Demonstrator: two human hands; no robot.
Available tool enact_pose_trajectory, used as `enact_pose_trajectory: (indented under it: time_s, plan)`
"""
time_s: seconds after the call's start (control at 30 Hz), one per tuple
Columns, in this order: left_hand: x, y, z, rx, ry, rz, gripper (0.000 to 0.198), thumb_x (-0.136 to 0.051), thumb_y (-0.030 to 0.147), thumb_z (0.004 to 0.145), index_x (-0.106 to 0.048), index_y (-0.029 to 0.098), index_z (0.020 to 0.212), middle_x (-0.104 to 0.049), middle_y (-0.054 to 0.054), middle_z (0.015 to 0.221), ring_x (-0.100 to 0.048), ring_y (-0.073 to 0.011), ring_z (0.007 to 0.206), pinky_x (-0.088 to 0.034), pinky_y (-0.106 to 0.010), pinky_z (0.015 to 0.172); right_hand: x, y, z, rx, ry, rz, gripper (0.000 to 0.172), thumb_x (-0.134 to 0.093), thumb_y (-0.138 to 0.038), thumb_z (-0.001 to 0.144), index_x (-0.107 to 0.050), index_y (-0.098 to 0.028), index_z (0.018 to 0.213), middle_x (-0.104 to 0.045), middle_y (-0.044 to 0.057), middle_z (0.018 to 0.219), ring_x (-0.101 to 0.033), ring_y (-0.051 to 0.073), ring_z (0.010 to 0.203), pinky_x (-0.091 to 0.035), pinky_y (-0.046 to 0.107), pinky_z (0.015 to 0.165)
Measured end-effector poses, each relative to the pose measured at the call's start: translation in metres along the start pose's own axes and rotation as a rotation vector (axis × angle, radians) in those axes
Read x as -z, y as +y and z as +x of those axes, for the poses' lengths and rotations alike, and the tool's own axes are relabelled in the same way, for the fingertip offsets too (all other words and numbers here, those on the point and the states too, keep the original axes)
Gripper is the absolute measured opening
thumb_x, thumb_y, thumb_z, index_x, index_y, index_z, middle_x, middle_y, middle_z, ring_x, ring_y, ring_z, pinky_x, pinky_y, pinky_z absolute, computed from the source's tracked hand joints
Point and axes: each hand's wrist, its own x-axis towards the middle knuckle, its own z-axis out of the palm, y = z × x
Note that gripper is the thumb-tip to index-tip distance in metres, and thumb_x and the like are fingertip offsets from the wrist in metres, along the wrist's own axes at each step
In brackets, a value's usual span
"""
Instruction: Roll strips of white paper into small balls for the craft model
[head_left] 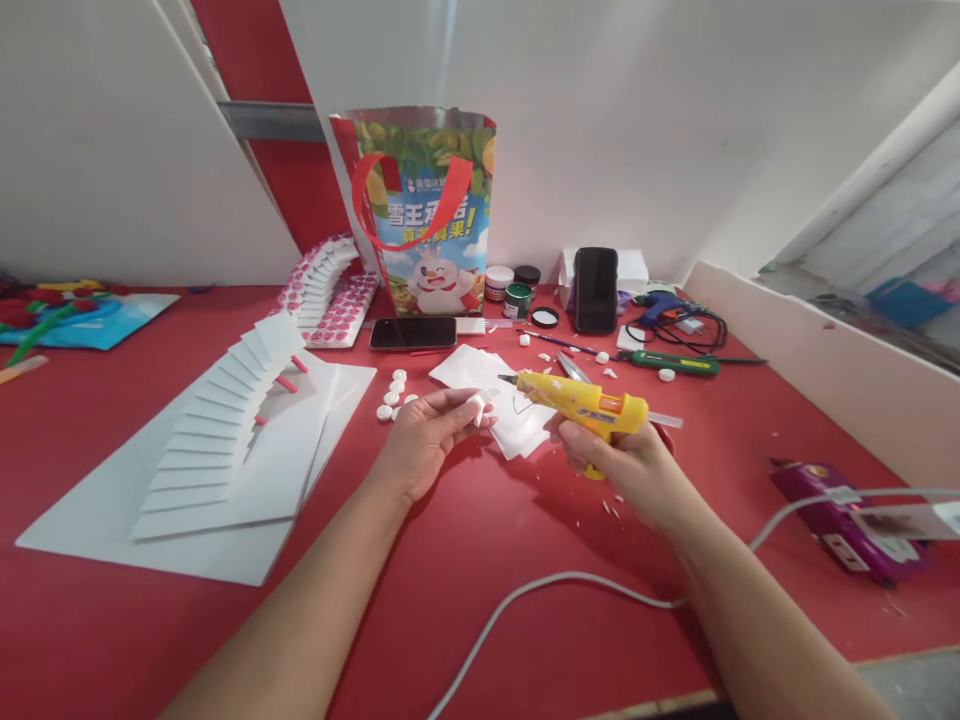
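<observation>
My right hand [626, 462] is wrapped round the handle of a yellow glue gun [574, 395], whose dark nozzle points left. A clear glue stick [664, 420] pokes out of its back end. Between the fingertips of my left hand [431, 435] is a small white piece [478, 408], its exact kind too small to tell. The nozzle tip is just right of and above that piece. Beneath and behind both hands lie white paper sheets [517, 435]. Several small round white pieces [390, 398] sit on the red table left of my left hand.
A curved white foam-board staircase [206, 430] stands on boards at left, a pink-dotted one [319, 285] behind it. Further back are a gift bag [431, 270], phones [414, 333], paint jars [517, 298] and a green-handled tool [671, 362]. A white cable [570, 577] crosses the front near a purple power strip [840, 520].
</observation>
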Motion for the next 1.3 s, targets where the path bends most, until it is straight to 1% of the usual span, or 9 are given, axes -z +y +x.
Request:
enact_pose_trajectory:
  time_s: [0.1, 0.23, 0.37, 0.47, 0.57, 0.9, 1.07, 1.2, 1.3]
  plan:
    - [0.000, 0.001, 0.000, -0.002, 0.015, 0.023, 0.039, -0.097, 0.026, 0.052, -0.078, 0.011, 0.083, -0.077, -0.005, 0.076, -0.074, -0.0155, 0.069, -0.060, -0.030, 0.078, 0.001, 0.008, 0.002, 0.005, -0.013, -0.032, 0.045, -0.066, -0.061, 0.084, -0.057, -0.018, 0.075, -0.047, -0.002, 0.061, -0.040, 0.010, 0.054, -0.033, 0.026, 0.049]
    - [-0.002, 0.001, 0.000, 0.014, 0.017, 0.039, 0.042, -0.098, 0.027, 0.051, -0.078, 0.010, 0.083, -0.077, -0.007, 0.075, -0.073, -0.0169, 0.070, -0.060, -0.032, 0.078, 0.001, 0.012, 0.003, 0.056, -0.003, -0.125, 0.037, -0.064, -0.054, 0.088, -0.066, -0.017, 0.085, -0.048, -0.002, 0.060, -0.041, 0.010, 0.053, -0.033, 0.025, 0.048]
    - [-0.002, 0.000, -0.001, -0.001, -0.017, 0.051, 0.036, -0.096, 0.026, 0.056, -0.078, 0.011, 0.084, -0.077, -0.007, 0.077, -0.073, -0.0168, 0.071, -0.060, -0.033, 0.078, -0.002, 0.010, 0.002, 0.139, -0.050, -0.155, 0.034, -0.063, -0.048, 0.093, -0.073, -0.018, 0.105, -0.060, 0.002, 0.067, -0.053, 0.015, 0.060, -0.042, 0.027, 0.052]
    - [-0.002, 0.001, -0.002, -0.002, -0.025, 0.051, 0.037, -0.095, 0.026, 0.057, -0.078, 0.011, 0.086, -0.078, -0.008, 0.079, -0.073, -0.0158, 0.071, -0.060, -0.033, 0.080, -0.004, 0.011, 0.002, 0.166, -0.060, -0.166, 0.035, -0.062, -0.045, 0.094, -0.074, -0.018, 0.111, -0.069, 0.006, 0.078, -0.062, 0.019, 0.070, -0.050, 0.030, 0.061]
    - [-0.002, 0.002, -0.002, 0.004, -0.012, 0.044, 0.039, -0.096, 0.026, 0.055, -0.078, 0.011, 0.086, -0.078, -0.007, 0.077, -0.073, -0.0161, 0.070, -0.060, -0.033, 0.081, -0.004, 0.015, 0.003, 0.178, -0.055, -0.193, 0.034, -0.062, -0.044, 0.093, -0.075, -0.018, 0.110, -0.072, 0.006, 0.085, -0.065, 0.019, 0.073, -0.053, 0.032, 0.067]
    - [-0.001, 0.001, -0.002, 0.008, -0.017, 0.045, 0.037, -0.095, 0.024, 0.057, -0.078, 0.010, 0.087, -0.079, -0.008, 0.081, -0.075, -0.0171, 0.073, -0.059, -0.033, 0.084, -0.006, 0.013, 0.003, 0.236, -0.026, -0.288, 0.032, -0.062, -0.042, 0.092, -0.077, -0.016, 0.104, -0.076, 0.007, 0.087, -0.068, 0.020, 0.073, -0.055, 0.030, 0.067]
    - [0.000, 0.000, -0.002, -0.002, -0.019, 0.056, 0.034, -0.094, 0.024, 0.060, -0.078, 0.011, 0.087, -0.079, -0.008, 0.083, -0.075, -0.0178, 0.075, -0.058, -0.035, 0.086, -0.007, 0.009, 0.001, 0.229, -0.027, -0.274, 0.029, -0.063, -0.038, 0.092, -0.077, -0.018, 0.107, -0.078, 0.007, 0.096, -0.071, 0.022, 0.083, -0.057, 0.033, 0.076]
    - [0.000, 0.000, -0.002, -0.006, -0.019, 0.067, 0.033, -0.093, 0.024, 0.062, -0.078, 0.011, 0.088, -0.079, -0.009, 0.084, -0.074, -0.0184, 0.075, -0.057, -0.038, 0.091, -0.006, 0.010, 0.001, 0.204, -0.031, -0.297, 0.026, -0.062, -0.038, 0.093, -0.077, -0.018, 0.097, -0.076, 0.006, 0.087, -0.069, 0.022, 0.075, -0.055, 0.033, 0.071]
    - [0.000, 0.000, -0.001, -0.006, -0.015, 0.080, 0.032, -0.092, 0.024, 0.062, -0.078, 0.010, 0.088, -0.078, -0.010, 0.083, -0.074, -0.0180, 0.073, -0.056, -0.039, 0.091, -0.005, 0.011, 0.001, 0.219, -0.034, -0.326, 0.027, -0.061, -0.039, 0.094, -0.078, -0.018, 0.098, -0.075, 0.007, 0.085, -0.067, 0.021, 0.073, -0.054, 0.034, 0.070]
